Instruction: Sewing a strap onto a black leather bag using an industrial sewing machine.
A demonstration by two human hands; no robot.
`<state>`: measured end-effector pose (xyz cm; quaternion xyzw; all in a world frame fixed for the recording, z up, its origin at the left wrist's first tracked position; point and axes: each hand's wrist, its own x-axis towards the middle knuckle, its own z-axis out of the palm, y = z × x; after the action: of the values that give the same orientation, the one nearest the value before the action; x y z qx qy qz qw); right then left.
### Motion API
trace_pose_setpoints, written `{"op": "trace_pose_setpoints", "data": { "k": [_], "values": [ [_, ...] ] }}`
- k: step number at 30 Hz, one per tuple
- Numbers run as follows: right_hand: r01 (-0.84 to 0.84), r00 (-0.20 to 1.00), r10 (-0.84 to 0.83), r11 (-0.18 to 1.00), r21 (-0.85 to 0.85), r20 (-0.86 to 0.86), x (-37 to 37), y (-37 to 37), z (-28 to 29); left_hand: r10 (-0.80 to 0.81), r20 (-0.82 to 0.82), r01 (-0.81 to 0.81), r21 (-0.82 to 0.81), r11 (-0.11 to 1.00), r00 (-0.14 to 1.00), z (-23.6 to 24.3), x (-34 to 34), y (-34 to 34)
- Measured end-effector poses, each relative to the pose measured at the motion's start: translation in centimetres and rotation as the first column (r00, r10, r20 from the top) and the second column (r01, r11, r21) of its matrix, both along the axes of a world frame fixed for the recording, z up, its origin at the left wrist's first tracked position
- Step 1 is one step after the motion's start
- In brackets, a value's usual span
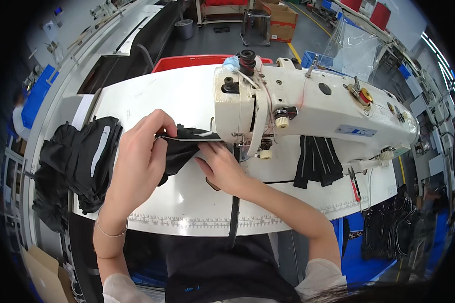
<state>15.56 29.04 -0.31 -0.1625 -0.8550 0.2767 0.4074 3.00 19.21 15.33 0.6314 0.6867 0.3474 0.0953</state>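
My left hand point(139, 161) pinches black fabric point(184, 156) along a strip with a pale zipper line, left of the white sewing machine point(318, 106). My right hand point(222, 169) grips the same piece nearer the needle area point(240, 144), its fingertips partly hidden by the fabric and its thumb lower down. The fabric reaches toward the presser foot; contact with it is unclear. A narrow black strip point(233, 217) hangs over the front edge of the white table point(177, 96). A folded pile of black pieces point(73, 166) lies at the left.
Black zipper strips point(316, 159) and red-handled snips point(354, 184) lie right of my hands. Behind the table are a red bin point(187, 61), boxes point(280, 22) and a stool point(253, 25). Blue bins point(374, 257) with black pieces sit below right. A co-worker point(19, 113) is at far left.
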Motion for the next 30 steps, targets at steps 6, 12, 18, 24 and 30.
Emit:
{"op": "trace_pose_setpoints", "data": {
  "k": [6, 12, 18, 24, 30],
  "values": [
    [-0.122, 0.992, 0.121, 0.992, -0.019, -0.020, 1.1, -0.1, 0.0, 0.046, -0.023, -0.046, -0.014, 0.999, 0.999, -1.3, -6.2, 1.8],
    [-0.157, 0.984, 0.175, 0.949, -0.274, 0.043, 1.8, -0.7, 0.9, -0.526, -0.280, 0.546, -0.005, 0.837, 0.803, -6.9, -3.1, 2.9],
    [-0.146, 0.983, 0.164, 0.970, -0.196, 0.080, 3.6, 0.1, 0.1, -0.497, -0.110, 0.442, -0.324, 0.837, 0.861, -8.0, -4.0, 3.3],
    [-0.097, 0.982, 0.016, 0.896, 0.433, 0.186, 3.1, 0.1, 0.3, -0.463, 0.074, 0.455, -0.371, 0.809, 0.883, -9.2, -3.8, 3.3],
    [-0.162, 0.976, 0.077, 0.880, 0.447, 0.202, 3.6, 0.7, -0.2, -0.420, 0.095, 0.426, -0.327, 0.843, 0.903, -9.6, -4.2, 2.9]
  ]
}}
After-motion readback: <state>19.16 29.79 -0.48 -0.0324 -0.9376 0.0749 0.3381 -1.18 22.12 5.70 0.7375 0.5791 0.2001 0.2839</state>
